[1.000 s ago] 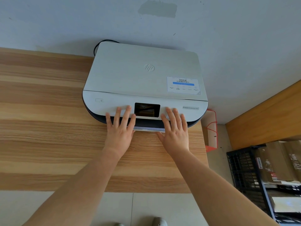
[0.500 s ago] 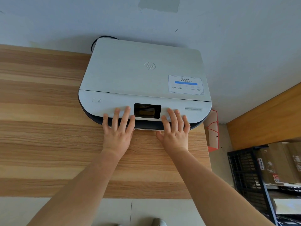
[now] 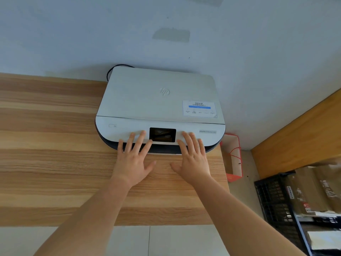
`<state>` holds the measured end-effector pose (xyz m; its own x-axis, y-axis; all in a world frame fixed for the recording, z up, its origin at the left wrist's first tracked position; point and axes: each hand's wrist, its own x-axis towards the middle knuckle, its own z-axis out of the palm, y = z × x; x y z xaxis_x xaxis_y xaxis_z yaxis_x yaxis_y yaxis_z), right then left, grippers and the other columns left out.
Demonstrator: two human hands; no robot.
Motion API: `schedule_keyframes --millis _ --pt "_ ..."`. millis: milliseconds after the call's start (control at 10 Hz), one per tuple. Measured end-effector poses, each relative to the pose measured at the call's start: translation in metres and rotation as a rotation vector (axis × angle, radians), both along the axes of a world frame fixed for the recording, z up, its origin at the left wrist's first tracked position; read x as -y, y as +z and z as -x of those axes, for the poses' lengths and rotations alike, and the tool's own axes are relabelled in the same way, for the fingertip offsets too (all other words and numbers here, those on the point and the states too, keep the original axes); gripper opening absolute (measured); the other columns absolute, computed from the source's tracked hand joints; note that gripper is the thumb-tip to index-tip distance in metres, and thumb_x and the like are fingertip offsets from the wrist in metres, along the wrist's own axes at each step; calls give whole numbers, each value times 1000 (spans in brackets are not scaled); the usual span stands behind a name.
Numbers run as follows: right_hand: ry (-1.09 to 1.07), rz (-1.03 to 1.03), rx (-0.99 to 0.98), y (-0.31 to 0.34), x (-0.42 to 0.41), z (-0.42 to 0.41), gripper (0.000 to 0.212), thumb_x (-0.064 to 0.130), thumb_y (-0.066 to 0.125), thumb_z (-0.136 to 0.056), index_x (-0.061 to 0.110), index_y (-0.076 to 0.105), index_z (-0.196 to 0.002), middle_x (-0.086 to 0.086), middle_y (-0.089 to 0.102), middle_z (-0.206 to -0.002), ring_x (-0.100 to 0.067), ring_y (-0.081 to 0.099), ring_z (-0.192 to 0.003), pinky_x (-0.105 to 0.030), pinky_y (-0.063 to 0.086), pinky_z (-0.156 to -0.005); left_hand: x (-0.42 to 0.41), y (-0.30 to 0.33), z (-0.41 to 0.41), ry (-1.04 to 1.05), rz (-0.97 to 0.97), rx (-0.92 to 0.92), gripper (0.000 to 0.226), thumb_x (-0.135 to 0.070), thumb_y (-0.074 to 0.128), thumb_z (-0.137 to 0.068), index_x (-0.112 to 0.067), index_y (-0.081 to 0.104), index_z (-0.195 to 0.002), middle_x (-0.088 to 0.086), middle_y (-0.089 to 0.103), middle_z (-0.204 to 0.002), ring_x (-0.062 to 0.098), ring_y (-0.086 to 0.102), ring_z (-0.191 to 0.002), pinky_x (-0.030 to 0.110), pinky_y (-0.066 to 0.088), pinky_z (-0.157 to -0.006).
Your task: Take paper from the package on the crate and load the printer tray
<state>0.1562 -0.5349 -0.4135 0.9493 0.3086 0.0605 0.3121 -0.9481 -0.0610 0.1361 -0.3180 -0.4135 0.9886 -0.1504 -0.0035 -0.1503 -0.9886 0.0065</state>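
A white printer [image 3: 156, 100] with a dark base sits on the wooden desk [image 3: 46, 163] against the wall. Its tray front [image 3: 162, 149] lies almost flush with the dark base, a thin pale edge showing below it. My left hand [image 3: 133, 159] and my right hand [image 3: 191, 157] are flat, fingers spread, fingertips against the printer's front on either side of the dark screen [image 3: 162, 134]. Neither hand holds anything. A black crate [image 3: 273, 204] at the lower right carries brown paper packages [image 3: 310, 191].
An orange and white paper bag [image 3: 233, 157] stands on the floor between the desk's right end and a wooden panel [image 3: 299, 137]. A black cable [image 3: 110, 72] loops behind the printer. Pale floor tiles [image 3: 166, 241] run along the desk's near edge.
The pale tray edge that stuck out under the printer's front a second ago has slid in almost flush. Both hands followed it forward, and their thumbs have spread out.
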Motion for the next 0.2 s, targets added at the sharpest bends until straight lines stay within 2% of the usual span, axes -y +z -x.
schedule_keyframes --millis 100,200 --pt "-14 -65 -156 27 3 11 91 67 50 -82 20 16 -152 0 5 -162 -21 -7 -149 -44 2 -122 0 26 8 34 117 -146 81 -73 27 -84 -33 8 -151 -3 -10 -161 26 -8 -148 57 10 -118" --pt "-34 -109 -281 55 2 29 96 73 44 -82 20 10 -154 2 7 -163 -17 -3 -149 -42 3 -122 9 57 20 59 177 -239 81 -74 25 -84 -37 -1 -151 -4 -9 -162 21 -9 -148 57 3 -118"
